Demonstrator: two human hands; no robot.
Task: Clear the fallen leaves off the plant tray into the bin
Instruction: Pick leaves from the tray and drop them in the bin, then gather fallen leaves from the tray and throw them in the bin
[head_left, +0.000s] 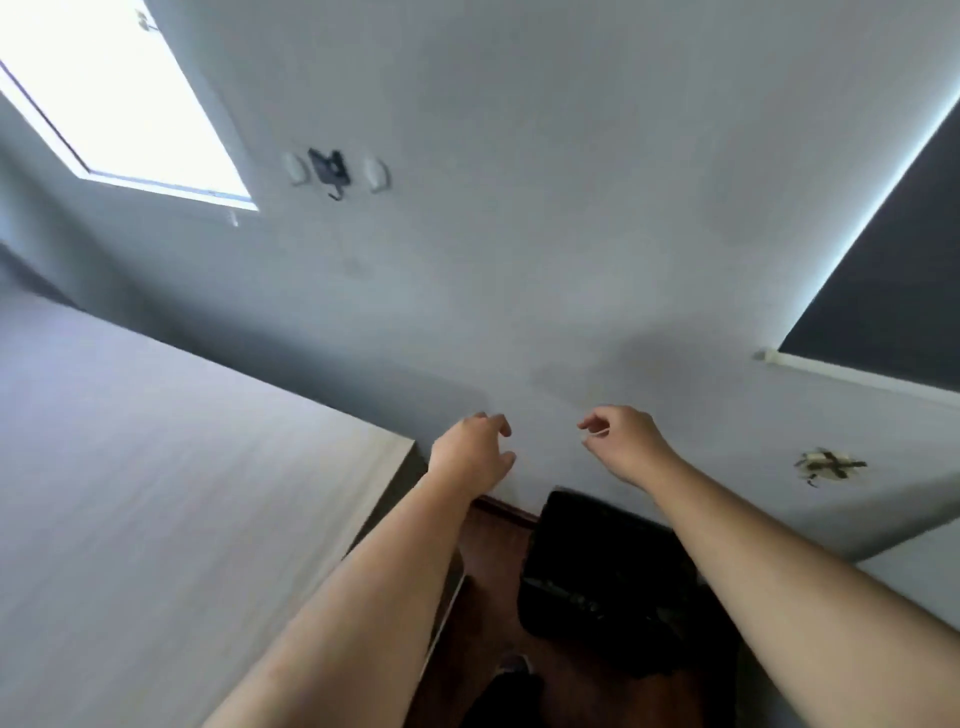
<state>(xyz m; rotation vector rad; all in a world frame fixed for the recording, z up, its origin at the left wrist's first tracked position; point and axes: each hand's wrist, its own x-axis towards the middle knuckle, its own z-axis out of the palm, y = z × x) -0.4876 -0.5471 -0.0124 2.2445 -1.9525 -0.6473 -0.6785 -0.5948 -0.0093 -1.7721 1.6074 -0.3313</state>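
A black bin (602, 577) lined with a dark bag stands on the brown floor against the grey wall, below and between my arms. My left hand (470, 452) hangs above the bin's left side, fingers curled and apart, nothing in it. At the same height my right hand (621, 441) hovers above the bin's far edge with its fingers loosely bent and empty. No plant tray or leaves are in view.
A pale table top (156, 493) fills the left side, its corner close to my left wrist. A bright window (114, 98) is at the upper left and a dark blind (893, 280) at the right. Wall sockets (337, 169) and a taped patch (828, 464) mark the wall.
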